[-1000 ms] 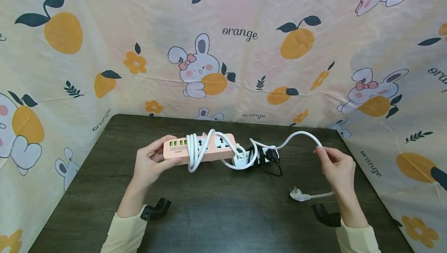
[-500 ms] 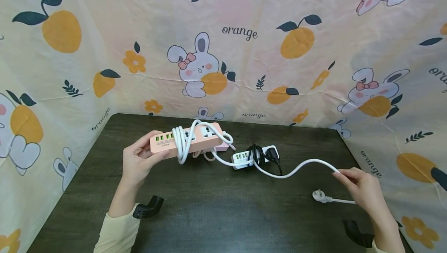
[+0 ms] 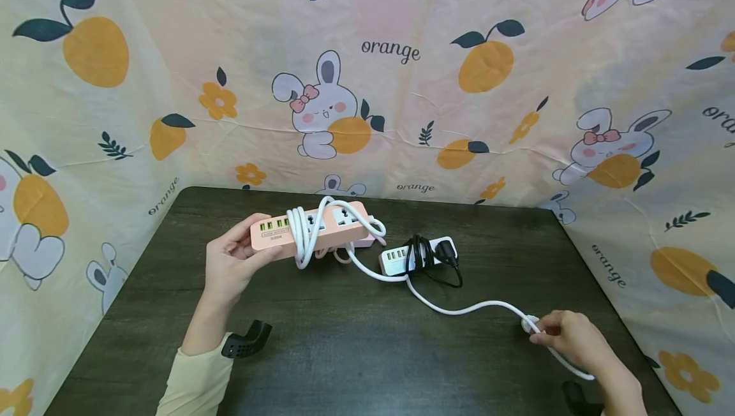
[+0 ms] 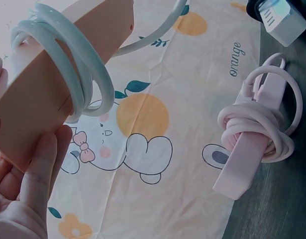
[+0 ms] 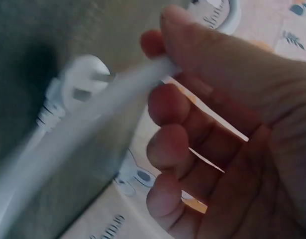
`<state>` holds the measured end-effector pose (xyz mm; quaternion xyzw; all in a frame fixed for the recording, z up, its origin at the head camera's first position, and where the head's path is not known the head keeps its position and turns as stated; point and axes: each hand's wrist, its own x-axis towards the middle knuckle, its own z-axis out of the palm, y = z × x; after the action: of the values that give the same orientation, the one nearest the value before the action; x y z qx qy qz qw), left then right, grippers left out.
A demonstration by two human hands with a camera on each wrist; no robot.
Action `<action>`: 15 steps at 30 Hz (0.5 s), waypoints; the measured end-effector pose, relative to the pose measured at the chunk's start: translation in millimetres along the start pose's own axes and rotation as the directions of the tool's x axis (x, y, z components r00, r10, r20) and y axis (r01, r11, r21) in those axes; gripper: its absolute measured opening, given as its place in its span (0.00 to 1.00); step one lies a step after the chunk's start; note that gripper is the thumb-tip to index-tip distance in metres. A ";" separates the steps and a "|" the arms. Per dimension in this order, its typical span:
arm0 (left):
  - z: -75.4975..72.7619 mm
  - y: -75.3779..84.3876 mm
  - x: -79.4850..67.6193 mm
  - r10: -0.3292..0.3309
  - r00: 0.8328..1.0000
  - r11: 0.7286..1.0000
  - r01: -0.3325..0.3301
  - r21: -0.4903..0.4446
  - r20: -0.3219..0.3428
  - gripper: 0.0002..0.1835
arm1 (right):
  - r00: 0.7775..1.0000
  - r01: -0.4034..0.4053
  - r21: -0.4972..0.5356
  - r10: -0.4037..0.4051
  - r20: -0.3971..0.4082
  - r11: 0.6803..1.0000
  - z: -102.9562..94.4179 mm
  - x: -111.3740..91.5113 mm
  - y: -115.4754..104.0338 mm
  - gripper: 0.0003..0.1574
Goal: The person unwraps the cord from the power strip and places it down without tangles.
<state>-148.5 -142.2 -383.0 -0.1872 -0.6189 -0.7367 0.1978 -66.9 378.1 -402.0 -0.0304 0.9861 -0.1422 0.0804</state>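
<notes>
In the head view my left hand (image 3: 226,263) grips the left end of a peach power strip (image 3: 274,233), raised over the table with its USB ports and sockets showing. Several turns of its white cord (image 3: 300,240) wrap the strip's middle. From there the loose length runs right, past a white power strip's front edge, to my right hand (image 3: 577,342). Thumb and forefinger pinch that cord, as the right wrist view shows, while the other fingers stay curled loosely. The white plug (image 5: 85,82) lies beyond the cord, against the dark tabletop; in the head view the fingers partly cover it.
Behind the peach strip lies a pink power strip (image 4: 242,164) wound in its own pink cord. To its right sits the white power strip (image 3: 395,261), wrapped with a black cord (image 3: 422,255). A patterned cloth (image 3: 402,116) hangs behind the dark table (image 3: 344,352).
The left hand has shifted left and slightly up with the peach strip, uncovering the pink one. My right hand has moved right, then down toward the front, straightening the white cord.
</notes>
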 end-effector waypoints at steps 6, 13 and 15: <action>-0.3 1.6 0.7 0.012 1.000 1.000 -0.012 0.010 -0.003 0.25 | 0.986 0.097 0.084 -0.107 0.125 0.992 24.4 -0.9 -3.3 0.13; 0.4 2.3 0.3 0.016 1.000 1.000 -0.016 0.007 -0.005 0.25 | 0.971 0.181 0.147 -0.201 0.133 0.972 38.2 -0.5 -4.6 0.13; 0.6 2.1 0.1 0.022 1.000 1.000 -0.022 0.000 -0.001 0.25 | 0.967 0.168 0.167 -0.196 0.166 0.972 37.2 -0.3 -8.0 0.13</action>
<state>-147.4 -142.0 -381.1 -0.1937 -0.6167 -0.7346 0.2063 -60.1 360.2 -434.9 -0.1275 0.9540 -0.2201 0.1585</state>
